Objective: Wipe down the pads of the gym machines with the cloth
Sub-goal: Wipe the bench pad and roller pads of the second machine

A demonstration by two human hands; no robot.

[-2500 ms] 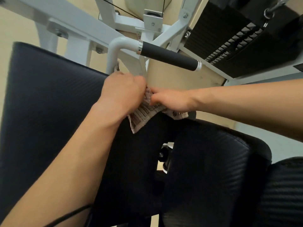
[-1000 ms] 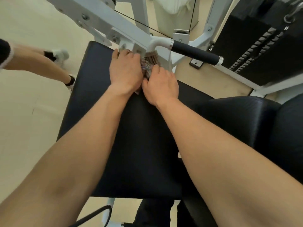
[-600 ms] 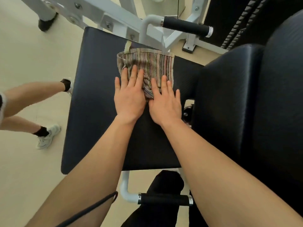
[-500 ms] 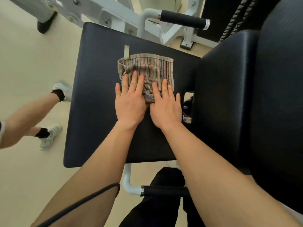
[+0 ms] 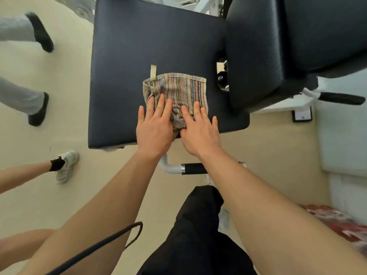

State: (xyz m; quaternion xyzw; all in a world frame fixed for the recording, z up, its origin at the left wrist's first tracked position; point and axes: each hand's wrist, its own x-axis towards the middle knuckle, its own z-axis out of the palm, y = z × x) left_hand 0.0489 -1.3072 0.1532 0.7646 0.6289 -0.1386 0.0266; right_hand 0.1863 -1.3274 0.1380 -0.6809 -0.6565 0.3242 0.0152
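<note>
A striped cloth (image 5: 176, 90) with a beige loop tag lies flat on the black seat pad (image 5: 127, 56) of a gym machine. My left hand (image 5: 154, 126) presses on the cloth's near left part, fingers spread and flat. My right hand (image 5: 199, 130) lies flat on its near right part, side by side with the left. Both palms reach the pad's near edge. A black back pad (image 5: 278, 46) rises to the right of the seat.
A white bar with a black grip (image 5: 194, 168) sticks out below the seat, under my wrists. Another black handle (image 5: 341, 98) is at the right. Other people's legs and shoes (image 5: 65, 165) stand on the beige floor at the left. My dark trouser leg (image 5: 198, 235) is below.
Both hands have dragged the cloth flat across the seat pad from its far edge toward the near edge. The people at the left have shifted.
</note>
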